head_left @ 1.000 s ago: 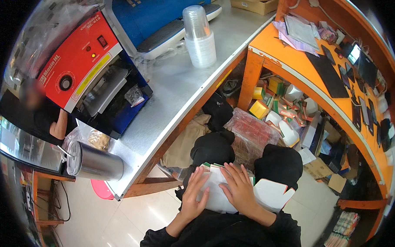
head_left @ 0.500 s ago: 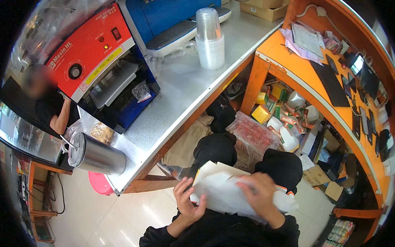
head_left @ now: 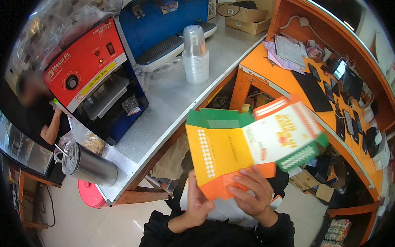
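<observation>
A partly folded cardboard food box (head_left: 224,151), yellow and white with green and orange flaps, is raised in front of me, its printed side facing me. My left hand (head_left: 197,205) grips its lower left corner, thumb by the orange flap. Across that orange flap lie the bent fingers of my right hand (head_left: 253,193), holding the lower edge. The fingertips behind the card are hidden. On my lap beneath rest white card sheets (head_left: 229,215) with orange edges, mostly covered by my arms.
Left of me a metal counter (head_left: 161,96) holds a red and blue cup sealer (head_left: 84,71), stacked clear plastic cups (head_left: 196,64) and a steel tumbler (head_left: 94,166). An orange desk (head_left: 287,87) with several phones curves along the right. Behind the sealer is another person (head_left: 45,115).
The colourful box has come up off my lap, where white card lay under my hands, and is now held in both. My view has shifted, so the counter and desk sit differently.
</observation>
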Demonstrator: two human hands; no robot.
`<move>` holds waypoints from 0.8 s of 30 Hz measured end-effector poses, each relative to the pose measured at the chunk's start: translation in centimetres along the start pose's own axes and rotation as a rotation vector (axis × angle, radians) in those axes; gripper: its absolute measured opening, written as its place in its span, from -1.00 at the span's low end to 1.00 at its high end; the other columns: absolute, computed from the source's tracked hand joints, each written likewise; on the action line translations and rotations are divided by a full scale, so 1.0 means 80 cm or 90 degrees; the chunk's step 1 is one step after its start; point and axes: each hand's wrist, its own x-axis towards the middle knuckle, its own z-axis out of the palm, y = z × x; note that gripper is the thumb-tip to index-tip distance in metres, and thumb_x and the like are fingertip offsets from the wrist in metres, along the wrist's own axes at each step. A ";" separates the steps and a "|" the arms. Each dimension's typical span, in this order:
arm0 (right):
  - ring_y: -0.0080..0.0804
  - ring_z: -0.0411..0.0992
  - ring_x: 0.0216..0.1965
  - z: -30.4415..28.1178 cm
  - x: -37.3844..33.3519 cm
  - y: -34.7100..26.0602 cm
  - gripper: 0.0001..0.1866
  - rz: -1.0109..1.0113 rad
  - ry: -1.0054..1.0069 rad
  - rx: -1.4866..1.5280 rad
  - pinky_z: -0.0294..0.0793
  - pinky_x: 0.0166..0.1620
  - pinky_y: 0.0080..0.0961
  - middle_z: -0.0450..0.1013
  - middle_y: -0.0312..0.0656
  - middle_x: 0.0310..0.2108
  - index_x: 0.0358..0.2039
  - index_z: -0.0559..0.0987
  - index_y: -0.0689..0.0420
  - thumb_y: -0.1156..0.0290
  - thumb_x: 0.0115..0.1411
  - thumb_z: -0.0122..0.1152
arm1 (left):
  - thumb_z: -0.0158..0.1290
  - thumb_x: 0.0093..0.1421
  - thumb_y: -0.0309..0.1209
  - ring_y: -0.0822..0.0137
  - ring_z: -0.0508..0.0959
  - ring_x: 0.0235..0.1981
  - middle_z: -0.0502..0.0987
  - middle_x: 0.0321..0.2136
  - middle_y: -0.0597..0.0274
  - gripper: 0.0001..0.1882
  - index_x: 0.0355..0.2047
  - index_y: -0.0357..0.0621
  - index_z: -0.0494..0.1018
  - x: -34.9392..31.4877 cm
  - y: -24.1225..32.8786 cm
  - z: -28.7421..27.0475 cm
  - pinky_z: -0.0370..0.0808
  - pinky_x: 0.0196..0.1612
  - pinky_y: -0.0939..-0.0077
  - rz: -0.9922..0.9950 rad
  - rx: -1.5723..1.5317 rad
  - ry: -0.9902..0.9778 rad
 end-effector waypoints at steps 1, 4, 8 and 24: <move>-0.25 0.47 -0.17 0.003 -0.005 0.001 -0.77 0.036 0.006 0.033 0.47 -0.09 -0.24 0.48 -0.29 -0.27 -0.41 0.61 -0.09 0.49 -0.16 0.27 | 0.13 0.09 -0.28 0.37 0.26 0.02 0.22 0.03 0.14 -0.39 0.03 -0.22 0.07 0.004 0.005 -0.002 0.15 0.09 0.41 -0.032 0.013 0.034; -0.26 0.46 -0.16 0.005 -0.011 0.007 -0.74 0.123 0.026 0.173 0.46 -0.05 -0.28 0.48 -0.22 -0.27 -0.39 0.61 0.01 0.54 -0.18 0.32 | 0.13 0.05 -0.57 0.42 0.41 -0.20 0.44 -0.23 0.17 -0.70 -0.21 -0.27 0.31 0.020 0.012 -0.017 0.30 -0.07 0.51 0.020 0.142 0.023; -0.24 0.45 -0.26 0.000 -0.001 0.008 -0.89 0.275 -0.001 0.395 0.45 -0.06 -0.24 0.43 -0.11 -0.39 -0.47 0.52 0.19 0.58 -0.08 0.22 | 0.19 -0.09 -0.70 0.28 0.54 -0.41 0.54 -0.43 0.06 -0.84 -0.54 -0.28 0.43 0.035 0.005 -0.025 0.44 -0.32 0.54 0.328 0.455 0.023; -0.29 0.43 -0.28 0.033 0.007 0.000 -0.69 0.164 0.110 0.067 0.44 -0.08 -0.24 0.43 -0.20 -0.31 -0.33 0.58 0.11 0.55 -0.19 0.33 | 0.11 0.01 -0.69 0.33 0.52 -0.22 0.53 -0.28 0.06 -0.83 -0.33 -0.35 0.51 0.048 -0.013 -0.006 0.44 -0.19 0.53 0.096 0.173 -0.015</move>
